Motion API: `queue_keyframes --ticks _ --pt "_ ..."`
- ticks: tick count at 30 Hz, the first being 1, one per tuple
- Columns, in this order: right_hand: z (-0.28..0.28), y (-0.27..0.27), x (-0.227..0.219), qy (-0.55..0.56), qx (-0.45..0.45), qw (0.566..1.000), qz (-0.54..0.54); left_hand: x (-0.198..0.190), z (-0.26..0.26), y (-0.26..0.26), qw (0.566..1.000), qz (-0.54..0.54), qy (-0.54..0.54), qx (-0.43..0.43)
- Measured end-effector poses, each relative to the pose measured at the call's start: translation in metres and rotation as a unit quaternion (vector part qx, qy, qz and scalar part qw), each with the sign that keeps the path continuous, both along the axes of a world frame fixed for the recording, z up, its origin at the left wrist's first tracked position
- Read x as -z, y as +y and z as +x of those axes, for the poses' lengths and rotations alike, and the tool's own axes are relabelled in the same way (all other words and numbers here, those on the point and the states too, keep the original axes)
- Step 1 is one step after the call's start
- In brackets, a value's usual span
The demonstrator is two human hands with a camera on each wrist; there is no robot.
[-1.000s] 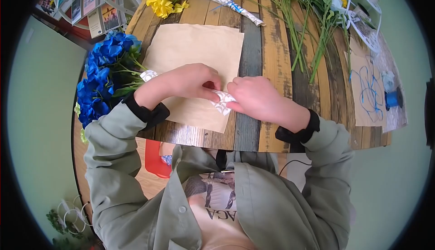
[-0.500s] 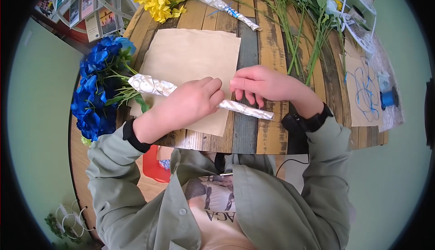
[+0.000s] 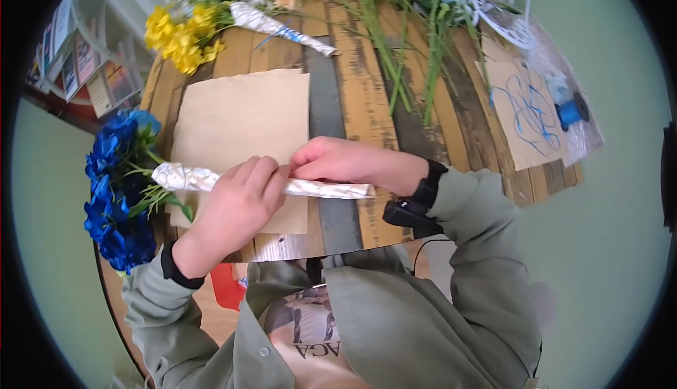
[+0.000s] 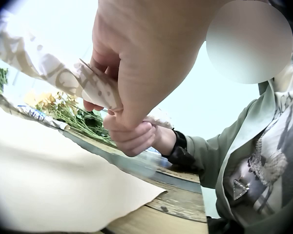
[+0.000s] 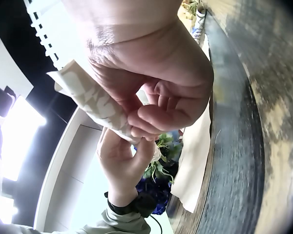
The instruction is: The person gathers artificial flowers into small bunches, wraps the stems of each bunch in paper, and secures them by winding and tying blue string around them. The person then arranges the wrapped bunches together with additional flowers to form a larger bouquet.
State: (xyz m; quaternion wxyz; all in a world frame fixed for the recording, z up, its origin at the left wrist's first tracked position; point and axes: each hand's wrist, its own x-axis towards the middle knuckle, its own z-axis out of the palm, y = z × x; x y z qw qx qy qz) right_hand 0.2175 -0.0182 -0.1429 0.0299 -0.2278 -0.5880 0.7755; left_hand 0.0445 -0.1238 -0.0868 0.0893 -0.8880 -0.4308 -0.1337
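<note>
White patterned wrap (image 3: 330, 189) around the stems of the blue flowers (image 3: 116, 192) crosses the brown sheet (image 3: 240, 114) on the bench (image 3: 360, 121). My hands are clamped on it, nearly together: left hand (image 3: 236, 206) gripping its middle, right hand (image 3: 338, 161) pinching just beside.

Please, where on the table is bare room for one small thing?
Bare wood lies between the big sheet and green stems, also between stems and right-hand sheet. Crowded: far edge, with yellow flowers; left edge, with blue flowers; near middle, where left hand and right hand hold the white wrap.
</note>
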Motion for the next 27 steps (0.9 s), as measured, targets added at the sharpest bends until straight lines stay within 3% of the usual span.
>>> queue_keyframes --ticks 1,4,7,15,20,22,26,27 --pt "0.0 -0.001 -0.003 0.003 -0.001 0.995 0.099 0.001 0.002 0.0 0.999 0.006 -0.05 -0.004" --pt "-0.001 -0.005 -0.012 -0.031 0.014 0.992 0.123 0.001 0.006 0.001 0.99 -0.045 -0.135 -0.018" --pt "-0.003 -0.004 -0.012 -0.04 0.017 0.986 0.163 -0.003 0.009 0.005 0.987 -0.089 -0.13 -0.036" --pt "-0.005 -0.001 -0.006 -0.041 0.02 0.968 0.248 0.011 0.01 0.015 0.989 -0.083 -0.117 -0.034" --pt "0.0 0.003 -0.008 -0.004 0.063 0.936 0.347 0.007 0.002 0.021 0.987 -0.1 -0.121 -0.026" --pt "0.002 0.004 -0.015 0.0 0.054 0.901 0.43 -0.003 -0.002 0.018 0.95 -0.183 -0.25 -0.043" --pt "-0.002 0.004 -0.01 0.098 0.05 0.849 0.517 -0.008 -0.028 0.021 0.958 -0.209 -0.187 -0.049" --pt "0.0 0.002 -0.015 0.065 0.029 0.851 0.52 -0.009 -0.03 0.023 0.943 -0.269 -0.192 -0.045"
